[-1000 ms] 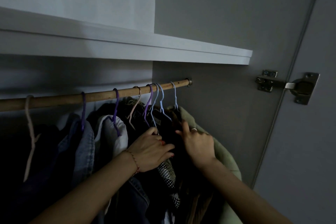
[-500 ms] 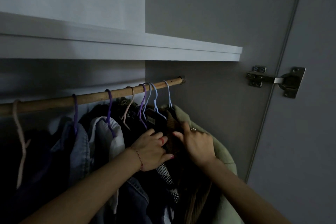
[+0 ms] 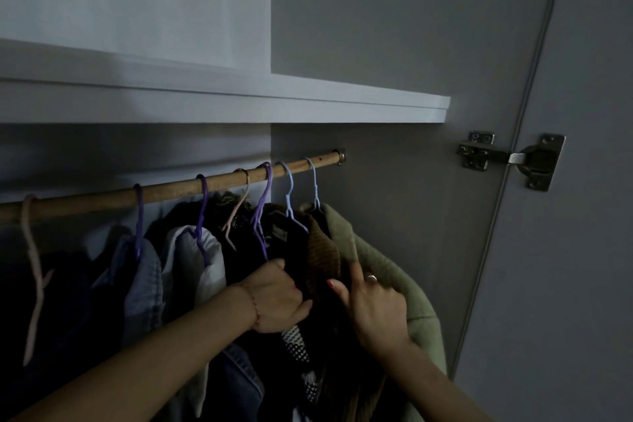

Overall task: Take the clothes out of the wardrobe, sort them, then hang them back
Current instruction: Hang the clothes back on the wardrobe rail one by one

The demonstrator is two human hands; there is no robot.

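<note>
Both hands are in among the clothes hanging at the right end of a wooden rail inside the wardrobe. The left hand has its fingers curled into a dark garment, gripping a fold of it just below a purple hanger; a thin bracelet sits on that wrist. The right hand lies with its fingers fairly straight against a brown knitted top, pressing between it and the green coat that hangs last in the row, next to the wardrobe's side wall (a ring shows on one finger); whether the thumb pinches any cloth I cannot tell, since the light is dim. Further left along the rail hang a white garment and a denim jacket on purple hangers, then dark clothes with a pink hanger. Two pale blue hangers hook over the rail just above the hands. A white shelf runs above the rail, and a metal hinge joins the open door at the right.
</note>
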